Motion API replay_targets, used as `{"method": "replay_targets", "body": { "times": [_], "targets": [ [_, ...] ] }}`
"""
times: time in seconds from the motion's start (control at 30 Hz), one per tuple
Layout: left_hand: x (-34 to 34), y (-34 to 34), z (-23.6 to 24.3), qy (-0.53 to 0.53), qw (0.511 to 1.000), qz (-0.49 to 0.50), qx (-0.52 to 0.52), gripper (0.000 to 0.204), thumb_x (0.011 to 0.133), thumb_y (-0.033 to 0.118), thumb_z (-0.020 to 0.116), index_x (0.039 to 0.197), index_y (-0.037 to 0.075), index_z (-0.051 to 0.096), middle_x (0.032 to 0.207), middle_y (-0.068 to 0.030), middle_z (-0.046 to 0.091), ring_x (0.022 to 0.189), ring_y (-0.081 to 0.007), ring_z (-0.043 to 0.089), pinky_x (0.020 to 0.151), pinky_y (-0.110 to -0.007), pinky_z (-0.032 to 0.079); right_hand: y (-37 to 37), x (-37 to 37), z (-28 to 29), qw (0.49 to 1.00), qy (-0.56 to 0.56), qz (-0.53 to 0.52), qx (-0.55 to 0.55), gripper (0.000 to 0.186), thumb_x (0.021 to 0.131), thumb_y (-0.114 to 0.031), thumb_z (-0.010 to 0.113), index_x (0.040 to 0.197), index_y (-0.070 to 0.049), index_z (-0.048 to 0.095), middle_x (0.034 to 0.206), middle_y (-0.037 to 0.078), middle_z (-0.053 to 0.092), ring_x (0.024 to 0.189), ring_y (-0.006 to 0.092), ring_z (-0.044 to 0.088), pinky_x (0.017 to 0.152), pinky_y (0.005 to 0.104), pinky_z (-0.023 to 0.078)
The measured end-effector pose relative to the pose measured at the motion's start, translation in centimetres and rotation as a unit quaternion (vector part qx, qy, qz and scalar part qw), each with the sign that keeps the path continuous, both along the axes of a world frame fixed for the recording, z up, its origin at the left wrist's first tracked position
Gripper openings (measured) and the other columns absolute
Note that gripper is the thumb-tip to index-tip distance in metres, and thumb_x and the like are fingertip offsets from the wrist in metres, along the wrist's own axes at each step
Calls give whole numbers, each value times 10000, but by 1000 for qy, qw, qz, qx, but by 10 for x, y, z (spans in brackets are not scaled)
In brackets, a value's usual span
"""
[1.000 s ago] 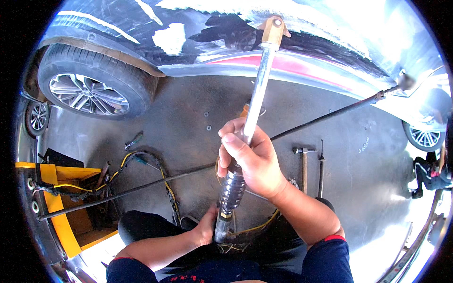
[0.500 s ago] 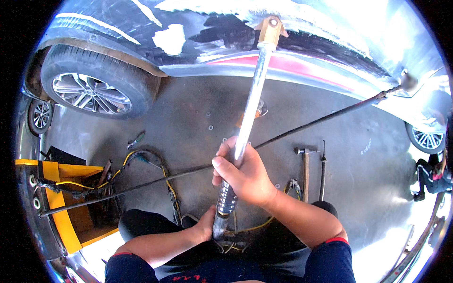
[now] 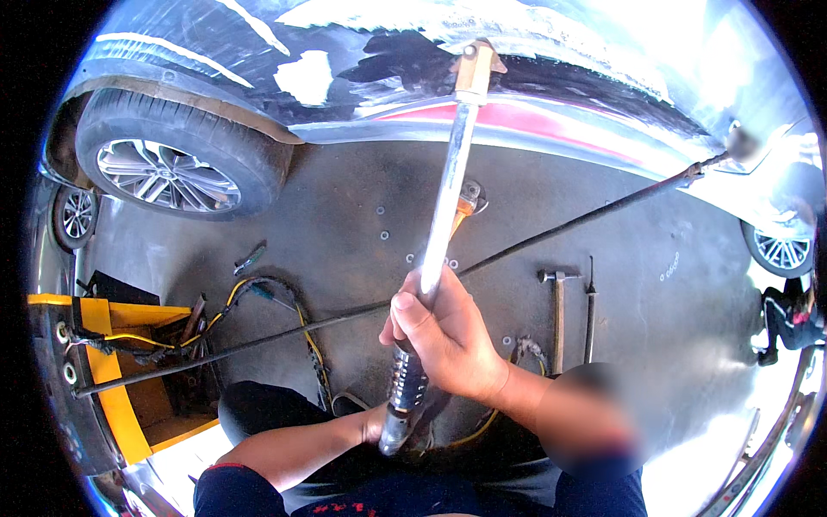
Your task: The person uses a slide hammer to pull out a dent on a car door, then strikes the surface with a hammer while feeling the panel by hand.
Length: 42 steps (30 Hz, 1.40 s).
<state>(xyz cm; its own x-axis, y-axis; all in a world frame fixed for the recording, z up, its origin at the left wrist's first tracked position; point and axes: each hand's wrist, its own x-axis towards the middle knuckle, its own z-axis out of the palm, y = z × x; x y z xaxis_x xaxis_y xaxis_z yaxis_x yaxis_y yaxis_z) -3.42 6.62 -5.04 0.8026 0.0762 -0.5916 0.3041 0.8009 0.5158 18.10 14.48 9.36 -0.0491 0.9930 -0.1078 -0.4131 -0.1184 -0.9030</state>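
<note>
At frame centre, the right hand (image 3: 448,340) is clamped around a long metal rod tool (image 3: 444,215) whose tip presses the car panel (image 3: 551,121) at top, while the left hand (image 3: 379,424), its grip hidden, steadies the ribbed lower end.

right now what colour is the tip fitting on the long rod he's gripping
Tan-yellow, on the silver rod, clearest in the head view.

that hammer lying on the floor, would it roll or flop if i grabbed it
The hammer looks rigid, with a straight handle, so it probably won't flop. Its crosswise head likely stops rolling on the floor and makes it head-heavy when lifted.
</note>
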Motion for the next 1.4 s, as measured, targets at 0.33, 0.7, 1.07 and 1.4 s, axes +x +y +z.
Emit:
{"method": "replay_targets", "body": {
  "times": [0.33,0.7,1.07,1.4],
  "targets": [
    [25,3,15,142,957,214,-133,322,1057,340,380,1147,101,577,932,-42,638,837,-173,646,759,-386,573,11,11,-3,999,28,-19,-15,314,1057,-369,482,997,-61,470,704,12,508,628,122,586,625,277,511],
    [12,13,12,147,959,238,-45,256,1034,265,395,1097,96,577,867,-43,627,770,-165,630,683,-340,543,12,-8,-33,997,50,5,57,122,1010,-166,576,1016,-53,529,752,36,582,625,137,605,603,285,512],
    [5,14,-9,150,964,216,-40,210,1022,285,434,1056,121,559,828,-34,616,702,-164,607,606,-307,500,3,-6,-34,993,113,-15,-28,145,974,-100,594,1095,-39,542,798,52,611,748,163,649,690,334,553],
    [-19,-10,-61,309,866,382,93,421,1028,444,357,1111,133,629,950,-8,672,855,-186,612,820,-371,489,16,-1,-14,999,-10,-4,51,316,950,-46,626,1208,-49,444,967,29,579,926,100,549,796,286,472]
  ]
}}
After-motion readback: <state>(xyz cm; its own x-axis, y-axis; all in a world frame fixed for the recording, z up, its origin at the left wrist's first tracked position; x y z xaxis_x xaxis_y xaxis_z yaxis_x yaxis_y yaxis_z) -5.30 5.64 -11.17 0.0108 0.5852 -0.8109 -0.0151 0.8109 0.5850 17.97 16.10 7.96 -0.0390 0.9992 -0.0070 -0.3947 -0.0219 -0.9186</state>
